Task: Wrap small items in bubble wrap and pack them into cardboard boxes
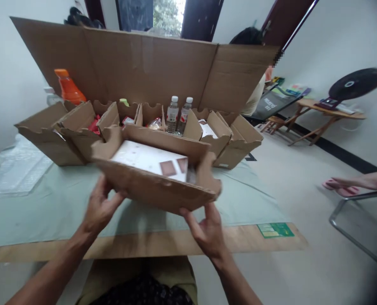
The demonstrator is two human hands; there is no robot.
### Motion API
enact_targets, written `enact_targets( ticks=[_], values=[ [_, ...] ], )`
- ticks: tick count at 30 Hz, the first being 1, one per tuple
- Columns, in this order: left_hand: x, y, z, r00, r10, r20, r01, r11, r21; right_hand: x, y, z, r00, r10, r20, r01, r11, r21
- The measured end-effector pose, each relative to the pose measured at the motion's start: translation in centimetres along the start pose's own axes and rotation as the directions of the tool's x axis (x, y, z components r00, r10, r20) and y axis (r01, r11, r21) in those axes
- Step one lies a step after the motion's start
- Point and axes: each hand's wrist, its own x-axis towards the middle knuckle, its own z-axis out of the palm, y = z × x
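Observation:
I hold an open cardboard box [156, 186] tilted above the table with both hands. My left hand [100, 207] grips its near left underside, fingers curled on the wall. My right hand [206, 226] supports the near right bottom corner, fingers pressed against it. Inside the box lies a white sheet [144, 157] with two brownish squares. Behind it a row of similar open cardboard boxes [77, 127] holds small items and two water bottles [177, 114].
A tall cardboard sheet [150, 63] stands behind the boxes. An orange bottle [68, 87] stands at the back left, bubble wrap [13, 169] at the left. The table [64, 212] has a green cover. A person sits behind; another's foot [350, 184], a folding table and a fan are on the right.

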Motion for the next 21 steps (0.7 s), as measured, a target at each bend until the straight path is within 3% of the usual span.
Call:
enact_targets(
  ticks=[4,6,8,13,17,19,21],
  values=[
    [2.9,-0.7,8.4,0.961,0.084,0.263,-0.063,0.994,-0.086,-3.3,4.1,-3.8,0.972,0.17,-0.164,-0.196,0.968,-0.159],
    [4.0,-1.5,11.6,0.94,0.112,0.321,-0.072,0.989,-0.132,-4.7,5.4,-4.5,0.968,0.188,-0.169,-0.222,0.953,-0.206],
    [4.6,-2.6,13.5,0.947,0.108,0.302,-0.075,0.99,-0.119,-5.6,6.4,-4.9,0.975,0.181,-0.13,-0.207,0.952,-0.226],
    [2.8,-5.0,14.2,0.995,0.079,0.066,-0.086,0.99,0.113,-4.4,9.3,-6.3,0.947,0.295,-0.126,-0.308,0.946,-0.104],
    [0.6,-5.1,14.6,0.973,0.146,0.179,-0.162,0.984,0.078,-0.8,11.4,-7.4,0.933,0.36,0.026,-0.361,0.929,0.082],
    [0.2,-5.0,15.1,0.953,0.184,0.242,-0.194,0.981,0.019,0.4,11.8,-7.2,0.923,0.363,0.132,-0.378,0.918,0.117],
    [0.2,-5.3,15.4,0.927,0.206,0.314,-0.201,0.978,-0.05,1.0,11.8,-6.7,0.914,0.37,0.164,-0.39,0.914,0.112]
  ],
)
